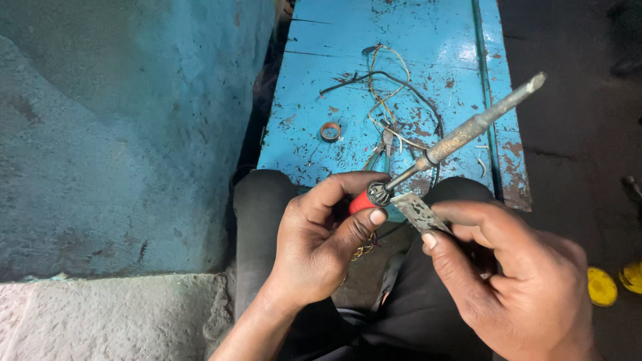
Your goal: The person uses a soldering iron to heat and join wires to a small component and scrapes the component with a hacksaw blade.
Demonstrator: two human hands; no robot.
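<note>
Soft, even daylight brightens the blue table [374, 73] and casts only faint shadows beneath its wires. Right of the table the floor sinks into darkness. Focus is sharp throughout, without glare.

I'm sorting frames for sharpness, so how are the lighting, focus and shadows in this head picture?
Head view: soft, even light with no hard glare; the left hand, soldering iron and metal strip in the right hand look sharp; the blue bench with its wires is clear too; the floor at the right edge falls into deep shadow, and the yellow discs there are a little soft.
</note>
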